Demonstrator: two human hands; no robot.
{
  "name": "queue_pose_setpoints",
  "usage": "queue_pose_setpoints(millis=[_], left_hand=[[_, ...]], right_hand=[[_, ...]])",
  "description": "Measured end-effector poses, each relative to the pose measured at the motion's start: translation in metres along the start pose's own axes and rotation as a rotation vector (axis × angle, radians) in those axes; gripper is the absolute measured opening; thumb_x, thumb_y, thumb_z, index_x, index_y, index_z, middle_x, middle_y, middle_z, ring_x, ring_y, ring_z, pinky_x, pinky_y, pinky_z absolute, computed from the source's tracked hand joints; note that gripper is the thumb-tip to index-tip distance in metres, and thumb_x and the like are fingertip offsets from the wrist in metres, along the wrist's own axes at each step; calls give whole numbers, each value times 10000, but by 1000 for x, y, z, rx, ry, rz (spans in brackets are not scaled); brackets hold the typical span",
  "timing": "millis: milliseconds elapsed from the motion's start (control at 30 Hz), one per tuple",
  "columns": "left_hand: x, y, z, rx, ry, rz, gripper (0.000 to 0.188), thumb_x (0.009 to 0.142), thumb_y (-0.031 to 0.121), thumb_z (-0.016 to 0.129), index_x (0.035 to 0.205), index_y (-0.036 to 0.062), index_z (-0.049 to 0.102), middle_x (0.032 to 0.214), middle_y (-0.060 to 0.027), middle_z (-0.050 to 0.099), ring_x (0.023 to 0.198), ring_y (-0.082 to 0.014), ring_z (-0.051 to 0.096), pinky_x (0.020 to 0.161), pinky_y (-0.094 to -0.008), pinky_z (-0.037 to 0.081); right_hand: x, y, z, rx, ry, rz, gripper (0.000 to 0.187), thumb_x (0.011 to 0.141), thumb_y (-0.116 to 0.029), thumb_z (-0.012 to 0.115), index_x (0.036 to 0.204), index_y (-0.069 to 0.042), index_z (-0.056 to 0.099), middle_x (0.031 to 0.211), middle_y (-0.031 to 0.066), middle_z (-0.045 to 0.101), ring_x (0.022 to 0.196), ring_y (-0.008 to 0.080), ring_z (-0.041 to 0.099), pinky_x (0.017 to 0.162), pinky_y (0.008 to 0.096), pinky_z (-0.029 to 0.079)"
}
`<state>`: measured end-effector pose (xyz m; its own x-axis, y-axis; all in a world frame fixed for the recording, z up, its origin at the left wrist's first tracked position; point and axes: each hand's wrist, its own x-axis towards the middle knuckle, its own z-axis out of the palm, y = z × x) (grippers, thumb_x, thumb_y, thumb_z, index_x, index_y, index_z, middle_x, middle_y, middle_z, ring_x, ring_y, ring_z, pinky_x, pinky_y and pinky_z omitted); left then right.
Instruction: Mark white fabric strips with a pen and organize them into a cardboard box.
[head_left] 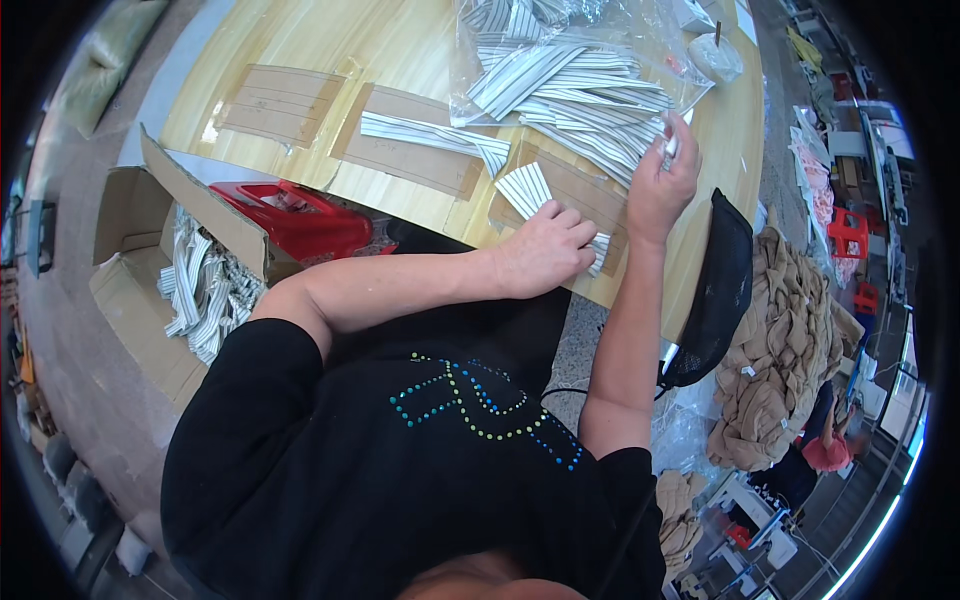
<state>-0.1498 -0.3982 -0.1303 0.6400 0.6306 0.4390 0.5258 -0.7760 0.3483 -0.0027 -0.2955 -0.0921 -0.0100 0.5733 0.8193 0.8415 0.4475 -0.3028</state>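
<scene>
A white fabric strip with dark stripes (527, 190) lies over a brown cardboard piece (575, 190) at the table's near edge. My left hand (545, 250) presses on this strip with bent, closed fingers; its ends show on either side of the hand. My right hand (665, 185) is raised a little to the right, pinching a small white object (670, 150) whose kind I cannot make out. Just beyond my hands, a pile of similar striped strips (590, 95) spills from a clear plastic bag (650, 50). Another striped strip (430, 135) lies across a second cardboard piece (410, 165).
A third cardboard piece (280, 105) lies farther left on the wooden table (390, 40). An open cardboard box (140, 290) of striped strips and a red plastic stool (300, 220) stand at the left. A black mesh bag (715, 290) hangs at the right edge, near heaped brown cloth (775, 350).
</scene>
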Motion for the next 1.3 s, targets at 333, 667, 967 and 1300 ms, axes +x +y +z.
queue_pose_setpoints(millis=[333,667,967,1300], left_hand=[[-28,-80,-79,294,119,-34,65,738,123,617,795,93,605,876,-45,539,867,-209,530,831,-357,391],[-13,-52,-86,-73,522,-232,398,678,-121,523,1010,49,664,1115,-134,597,1003,-287,557,849,-376,437],[2,20,7,8,-156,-2,454,720,189,679,1124,-8,619,1180,-115,569,1116,-250,508,960,-426,377],[-6,31,-1,51,-213,-53,598,783,340,707,1258,9,556,1396,-109,477,1291,-267,421,1055,-487,296]], right_hand=[[21,-58,-67,677,-20,441,236,895,43,623,1127,5,604,1003,68,652,953,126,620,828,255,503],[-87,-39,-95,387,-385,905,235,890,-3,647,1122,5,608,974,40,632,856,109,576,772,249,483],[-106,-17,-85,143,-368,649,380,784,-55,719,1142,-55,594,925,92,610,902,279,593,818,401,457],[-109,-16,-88,20,-344,598,431,774,-38,760,1171,-30,591,951,99,601,867,220,576,802,351,476]])
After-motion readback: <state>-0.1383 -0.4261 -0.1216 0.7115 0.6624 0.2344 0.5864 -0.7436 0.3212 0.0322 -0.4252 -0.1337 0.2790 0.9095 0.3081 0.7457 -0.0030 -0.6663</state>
